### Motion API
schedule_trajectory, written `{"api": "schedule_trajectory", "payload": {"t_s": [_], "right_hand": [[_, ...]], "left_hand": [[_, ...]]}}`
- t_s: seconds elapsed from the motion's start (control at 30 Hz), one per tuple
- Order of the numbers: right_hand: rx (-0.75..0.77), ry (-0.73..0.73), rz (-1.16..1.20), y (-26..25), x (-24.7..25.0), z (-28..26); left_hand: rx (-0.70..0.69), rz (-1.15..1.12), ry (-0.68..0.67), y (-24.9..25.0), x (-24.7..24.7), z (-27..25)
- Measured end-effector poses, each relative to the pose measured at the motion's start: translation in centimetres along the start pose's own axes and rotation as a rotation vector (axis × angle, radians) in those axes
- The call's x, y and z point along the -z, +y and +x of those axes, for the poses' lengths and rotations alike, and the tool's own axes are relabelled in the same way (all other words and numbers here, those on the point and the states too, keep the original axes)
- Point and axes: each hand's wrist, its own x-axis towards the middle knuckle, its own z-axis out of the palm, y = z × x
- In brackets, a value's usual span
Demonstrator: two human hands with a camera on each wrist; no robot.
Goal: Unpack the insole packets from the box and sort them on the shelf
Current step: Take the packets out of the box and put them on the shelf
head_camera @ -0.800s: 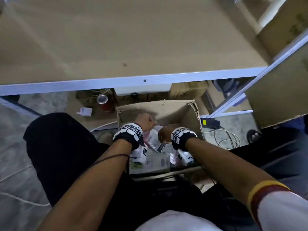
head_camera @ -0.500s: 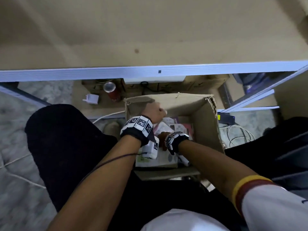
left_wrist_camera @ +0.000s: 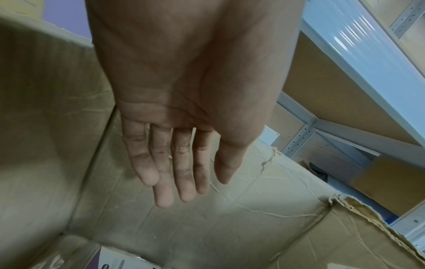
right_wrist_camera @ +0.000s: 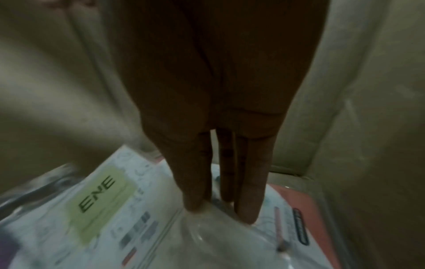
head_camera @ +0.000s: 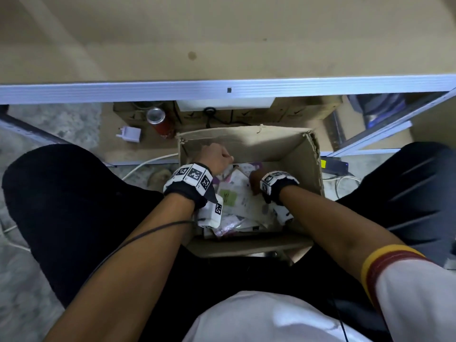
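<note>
An open cardboard box (head_camera: 306,169) stands on the floor between my knees, with several plastic-wrapped insole packets (head_camera: 237,201) lying in it. The top packet (right_wrist_camera: 103,191) is white with a green label. My right hand (right_wrist_camera: 220,209) reaches down into the box, and its straight fingertips (right_wrist_camera: 248,216) touch that packet's clear wrap. In the head view the right hand (head_camera: 255,180) is over the packets' right side. My left hand (left_wrist_camera: 193,187) hangs flat and empty, fingers straight, by the box's far left inner wall (left_wrist_camera: 57,127). The shelf board (head_camera: 222,45) lies bare beyond the box.
The shelf's white metal front rail (head_camera: 172,91) crosses above the box. Under it stand brown cartons (head_camera: 296,112), a red can (head_camera: 160,122) and a white plug adapter (head_camera: 130,134). Cables (head_camera: 345,181) lie right of the box. My black-trousered legs flank it.
My right hand has gone deeper into the box, onto the top packet. The left hand has stayed at the far left corner. The head view has tilted so the box sits more central.
</note>
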Motion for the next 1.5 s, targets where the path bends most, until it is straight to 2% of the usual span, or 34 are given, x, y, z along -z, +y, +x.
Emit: {"api": "schedule_trajectory", "payload": {"t_s": [0.13, 0.3, 0.4, 0.5, 0.73, 0.9, 1.07, 1.17, 1.27, 1.4, 1.5], "right_hand": [[-0.055, -0.006, 0.115, 2.3, -1.0, -0.6], [-0.002, 0.077, 0.327, 3.0, -3.4, -1.4], [-0.072, 0.103, 0.326, 3.0, -3.9, -1.1], [-0.059, 0.110, 0.399, 3.1, -3.9, -1.5], [-0.002, 0.120, 0.292, 3.2, -1.6, -1.8], [0.046, 0.232, 0.173, 3.3, 2.8, -2.5], [0.104, 0.327, 0.022, 3.9, 5.0, -5.4], [0.152, 0.377, 0.028, 4.6, 5.7, -7.3], [0.208, 0.397, 0.146, 5.7, 6.1, -8.4], [0.204, 0.404, 0.219, 6.6, 6.2, -8.5], [0.199, 0.431, 0.254, 7.0, 5.8, -8.5]], "left_hand": [[-0.015, -0.004, -0.011, -0.1, -0.2, -1.0], [-0.018, -0.038, 0.015, -0.4, -0.1, -1.6], [-0.011, -0.008, 0.023, -0.8, -0.3, -1.9], [-0.002, 0.027, 0.011, -1.0, -0.4, -2.1], [0.015, 0.101, -0.025, 0.0, -1.6, -1.1], [0.002, 0.345, -0.141, 0.0, -5.9, 0.7], [0.043, 0.536, -0.259, -3.2, -10.0, 2.9], [0.025, 0.581, -0.225, -4.4, -11.3, 4.2], [-0.032, 0.556, -0.161, -4.6, -12.0, 5.1], [-0.058, 0.492, -0.085, -4.3, -13.0, 6.0], [-0.096, 0.411, -0.096, -3.4, -13.8, 6.5]]}}
